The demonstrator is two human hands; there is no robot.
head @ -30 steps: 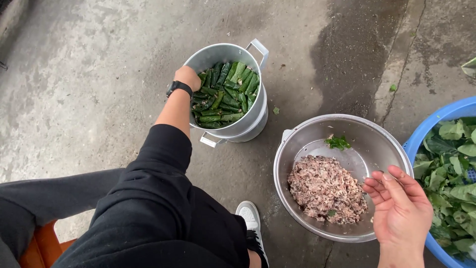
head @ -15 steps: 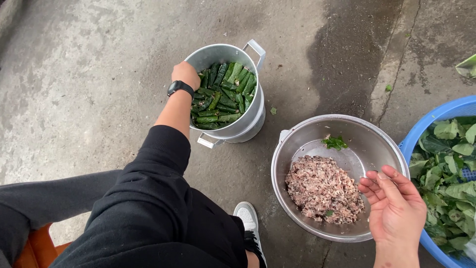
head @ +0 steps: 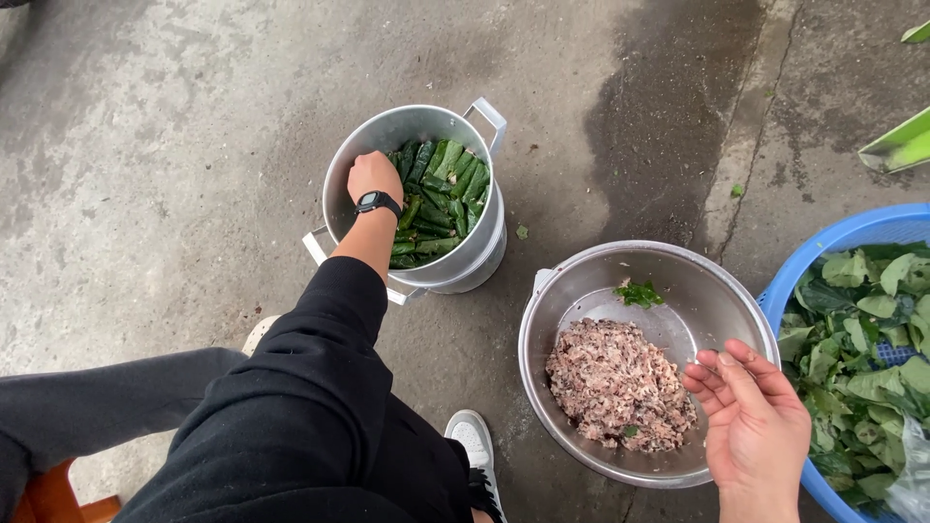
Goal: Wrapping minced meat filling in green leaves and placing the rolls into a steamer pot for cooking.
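1. The leaf rolls lay packed in the metal pot on the concrete floor.
2. The left hand reached into the pot among the rolls; its grip was hidden, so I cannot tell its state.
3. Right of the pot, the steel bowl held minced filling.
4. The right hand hovered over the bowl's rim, open and empty; the step looked like packing, with fresh filling likely needed.
5. Farther right of the pot, a blue basket held loose leaves.
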